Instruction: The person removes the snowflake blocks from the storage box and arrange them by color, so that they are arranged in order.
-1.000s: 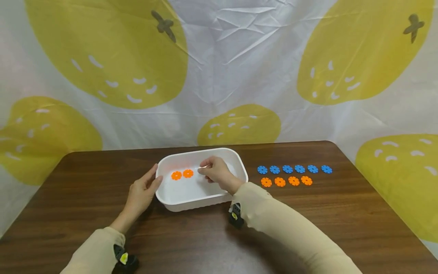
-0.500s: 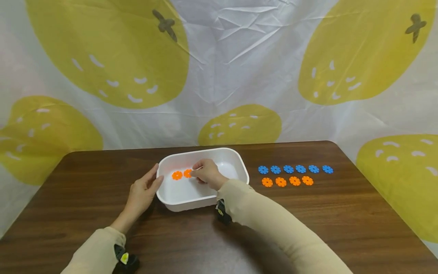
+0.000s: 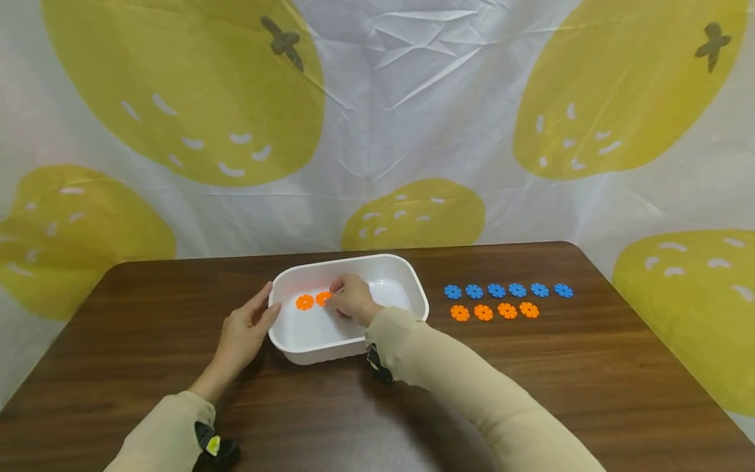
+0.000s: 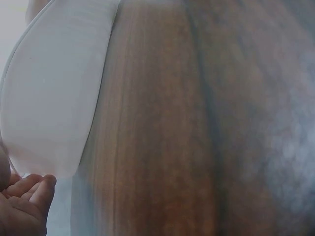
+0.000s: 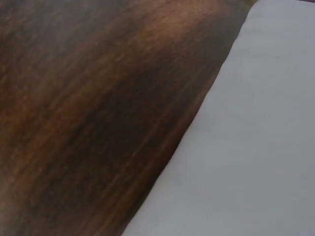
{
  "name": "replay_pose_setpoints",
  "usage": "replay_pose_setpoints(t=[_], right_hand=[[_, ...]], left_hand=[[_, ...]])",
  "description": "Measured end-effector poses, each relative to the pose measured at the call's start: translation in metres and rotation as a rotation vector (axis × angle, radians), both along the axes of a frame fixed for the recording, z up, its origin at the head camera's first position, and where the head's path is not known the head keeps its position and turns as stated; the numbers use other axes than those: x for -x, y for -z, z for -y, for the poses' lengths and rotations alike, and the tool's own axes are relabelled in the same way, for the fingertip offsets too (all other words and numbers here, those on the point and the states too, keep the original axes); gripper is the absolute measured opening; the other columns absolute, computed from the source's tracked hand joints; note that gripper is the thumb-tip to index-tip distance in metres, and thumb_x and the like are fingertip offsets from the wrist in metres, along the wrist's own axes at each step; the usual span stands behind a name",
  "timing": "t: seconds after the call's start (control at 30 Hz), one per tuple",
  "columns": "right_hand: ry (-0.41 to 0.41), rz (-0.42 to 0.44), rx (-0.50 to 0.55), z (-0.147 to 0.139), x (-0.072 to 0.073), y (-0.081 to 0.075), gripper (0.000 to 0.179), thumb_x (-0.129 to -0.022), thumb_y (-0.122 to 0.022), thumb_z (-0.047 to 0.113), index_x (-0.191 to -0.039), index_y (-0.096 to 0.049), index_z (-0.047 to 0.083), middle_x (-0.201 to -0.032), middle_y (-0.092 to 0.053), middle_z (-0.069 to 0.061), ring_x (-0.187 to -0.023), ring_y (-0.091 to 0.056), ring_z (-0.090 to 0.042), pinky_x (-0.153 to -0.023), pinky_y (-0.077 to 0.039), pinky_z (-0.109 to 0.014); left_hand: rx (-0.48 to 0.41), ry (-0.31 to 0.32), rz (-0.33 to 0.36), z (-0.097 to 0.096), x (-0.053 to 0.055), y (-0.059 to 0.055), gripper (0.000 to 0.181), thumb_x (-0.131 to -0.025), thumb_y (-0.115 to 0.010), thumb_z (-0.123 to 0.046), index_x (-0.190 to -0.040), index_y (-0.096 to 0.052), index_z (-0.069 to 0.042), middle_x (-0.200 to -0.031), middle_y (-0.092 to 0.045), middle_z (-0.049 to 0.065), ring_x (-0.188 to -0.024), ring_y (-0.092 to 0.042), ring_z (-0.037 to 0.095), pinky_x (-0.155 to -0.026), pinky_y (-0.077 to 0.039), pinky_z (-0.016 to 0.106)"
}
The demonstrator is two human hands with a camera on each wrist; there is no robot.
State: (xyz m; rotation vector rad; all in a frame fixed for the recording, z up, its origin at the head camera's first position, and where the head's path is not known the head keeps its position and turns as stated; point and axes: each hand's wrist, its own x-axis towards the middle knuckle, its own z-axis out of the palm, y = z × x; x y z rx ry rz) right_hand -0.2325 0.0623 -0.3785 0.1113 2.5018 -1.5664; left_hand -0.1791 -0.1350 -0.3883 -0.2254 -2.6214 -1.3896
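A white plastic tub (image 3: 336, 331) stands on the wooden table. At its left end my left hand (image 3: 242, 334) holds the rim, thumb on top; in the left wrist view its fingers (image 4: 42, 191) meet the outer wall. Two notched, flower-shaped orange discs lie inside: the left disc (image 3: 304, 302) is fully visible, the right disc (image 3: 322, 298) partly covered. My right hand (image 3: 354, 299) reaches into the tub with curled fingers, fingertips at that right disc. Whether they pinch it is hidden. The right wrist view catches only table and a pale surface, no hand.
Right of the tub, several blue notched discs (image 3: 496, 290) form a row. In front of them lies a shorter row of orange discs (image 3: 483, 313). A lemon-print cloth (image 3: 377, 131) hangs behind the back edge of the table (image 3: 177, 314).
My right hand has moved left inside the tub, from its middle to the right orange disc, which it now partly covers. My left hand and the rows of discs have stayed put.
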Motion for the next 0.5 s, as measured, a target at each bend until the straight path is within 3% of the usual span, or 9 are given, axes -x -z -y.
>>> replay_pose_setpoints(t=[0.33, 0.5], right_hand=[[-0.034, -0.067, -0.148, 0.0025, 0.0020, 0.0013, 0.025, -0.073, -0.072, -0.002, -0.095, -0.061, -0.003, -0.058, -0.045, 0.000, -0.040, -0.040, -0.008, -0.039, -0.036, -0.015], [-0.065, -0.122, -0.247, 0.0020, 0.0006, 0.0003, 0.024, -0.073, -0.073, 0.002, -0.094, -0.063, 0.000, -0.071, -0.055, -0.003, -0.056, -0.046, -0.012, -0.051, -0.039, -0.018]], left_hand=[[0.009, 0.000, 0.002, 0.0004, 0.0002, 0.0009, 0.050, -0.095, -0.057, -0.021, -0.139, -0.044, -0.002, -0.132, -0.052, 0.021, -0.116, -0.055, 0.035, -0.096, -0.046, 0.046], [0.012, 0.002, -0.009, -0.0001, 0.0008, 0.0021, 0.049, -0.095, -0.057, -0.021, -0.139, -0.044, -0.002, -0.130, -0.053, 0.022, -0.115, -0.056, 0.035, -0.094, -0.046, 0.047]])
